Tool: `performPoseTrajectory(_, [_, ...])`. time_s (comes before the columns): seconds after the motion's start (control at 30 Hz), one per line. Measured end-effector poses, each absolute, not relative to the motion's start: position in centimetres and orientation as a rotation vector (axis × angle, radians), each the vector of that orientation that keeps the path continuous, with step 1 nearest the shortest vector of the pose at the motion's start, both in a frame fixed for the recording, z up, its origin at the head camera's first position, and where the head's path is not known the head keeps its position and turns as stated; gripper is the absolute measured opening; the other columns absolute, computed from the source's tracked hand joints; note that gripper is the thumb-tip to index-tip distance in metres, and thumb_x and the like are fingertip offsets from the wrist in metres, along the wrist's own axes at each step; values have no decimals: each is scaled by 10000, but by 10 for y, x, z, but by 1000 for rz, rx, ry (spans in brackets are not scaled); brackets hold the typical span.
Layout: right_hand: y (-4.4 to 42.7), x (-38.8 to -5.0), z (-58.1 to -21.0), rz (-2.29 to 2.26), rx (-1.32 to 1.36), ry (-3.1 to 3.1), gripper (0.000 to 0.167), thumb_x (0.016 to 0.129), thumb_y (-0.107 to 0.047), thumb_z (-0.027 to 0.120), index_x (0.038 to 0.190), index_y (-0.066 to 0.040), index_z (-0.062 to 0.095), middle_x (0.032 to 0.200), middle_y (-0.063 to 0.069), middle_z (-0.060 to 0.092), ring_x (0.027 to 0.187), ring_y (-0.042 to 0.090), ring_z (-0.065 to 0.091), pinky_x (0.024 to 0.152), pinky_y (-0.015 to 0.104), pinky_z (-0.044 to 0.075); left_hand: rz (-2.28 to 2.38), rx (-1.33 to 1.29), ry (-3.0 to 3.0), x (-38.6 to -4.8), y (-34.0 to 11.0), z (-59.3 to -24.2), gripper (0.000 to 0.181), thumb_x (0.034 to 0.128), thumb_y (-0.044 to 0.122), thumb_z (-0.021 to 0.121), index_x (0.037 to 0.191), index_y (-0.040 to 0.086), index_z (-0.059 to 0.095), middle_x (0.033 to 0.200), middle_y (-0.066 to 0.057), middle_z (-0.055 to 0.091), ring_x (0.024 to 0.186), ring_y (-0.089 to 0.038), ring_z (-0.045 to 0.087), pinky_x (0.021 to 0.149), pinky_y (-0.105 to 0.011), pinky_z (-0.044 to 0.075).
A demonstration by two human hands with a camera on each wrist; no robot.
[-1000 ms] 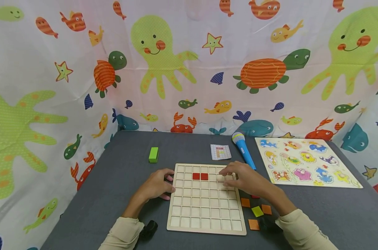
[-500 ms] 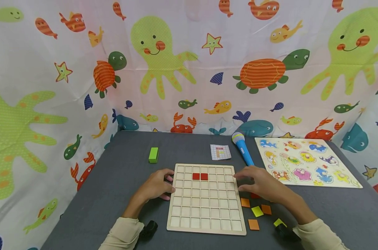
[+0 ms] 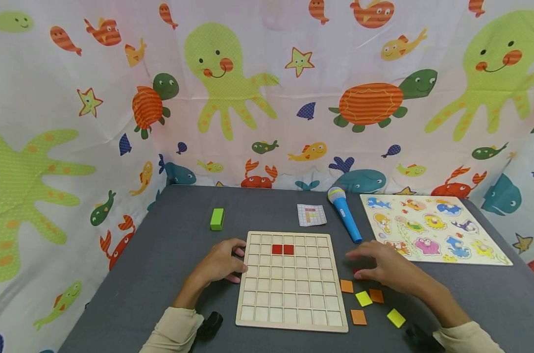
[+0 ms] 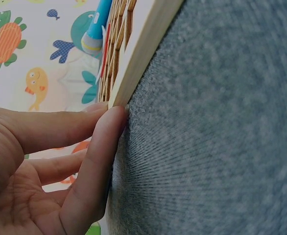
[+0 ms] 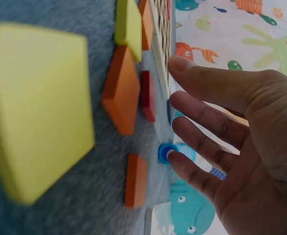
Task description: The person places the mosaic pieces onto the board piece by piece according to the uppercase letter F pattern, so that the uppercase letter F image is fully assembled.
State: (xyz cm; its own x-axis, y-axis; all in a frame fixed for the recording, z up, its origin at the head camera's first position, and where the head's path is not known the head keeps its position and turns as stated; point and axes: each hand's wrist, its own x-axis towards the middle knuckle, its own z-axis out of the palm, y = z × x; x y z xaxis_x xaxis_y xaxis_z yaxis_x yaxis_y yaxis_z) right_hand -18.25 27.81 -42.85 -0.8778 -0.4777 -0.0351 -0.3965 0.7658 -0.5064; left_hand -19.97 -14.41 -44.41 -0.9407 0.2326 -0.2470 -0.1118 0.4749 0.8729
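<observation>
A wooden grid board [image 3: 292, 294] lies on the grey table, with two red square tiles [image 3: 282, 249] side by side in its second row. My left hand [image 3: 220, 262] holds the board's left edge; in the left wrist view its fingertips [image 4: 115, 113] meet at the board's rim. To the right of the board, my right hand [image 3: 386, 264] hovers with fingers spread and nothing in them. Beneath it a red tile [image 5: 147, 95] is partly hidden in the head view. Loose orange tiles [image 3: 358, 317] and yellow tiles [image 3: 396, 318] lie nearby.
Behind the board lies a card with a coloured grid pattern [image 3: 311, 214]. A blue toy microphone [image 3: 347, 215] is beside it, and a sea-animal puzzle board [image 3: 430, 228] fills the back right. A green block [image 3: 217, 219] stands back left. A printed curtain [image 3: 258, 98] encloses the table.
My right hand has moved from over the board's upper right to the loose tiles on the right, uncovering a yellow tile. The left hand and the board have stayed put.
</observation>
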Motion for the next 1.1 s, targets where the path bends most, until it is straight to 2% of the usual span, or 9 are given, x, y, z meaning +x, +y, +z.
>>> performPoseTrajectory(0.23, [291, -178, -434, -727, -695, 2766, 372, 904, -280, 847, 1249, -163, 774, 1135, -74, 699, 997, 130, 586, 841, 319, 553, 1456, 96, 2394, -199, -144, -443, 620, 876, -53, 786, 1455, -4, 569, 1210, -152, 605, 812, -211, 700, 623, -376, 672])
performPoseTrajectory(1.1, [299, -178, -437, -690, -680, 2745, 287, 909, -297, 839, 1177, -201, 803, 1058, -102, 657, 953, 116, 557, 801, 320, 543, 1463, 86, 2385, -199, -143, -443, 623, 872, -63, 779, 1455, -14, 563, 1206, -156, 597, 815, -217, 691, 625, -382, 672])
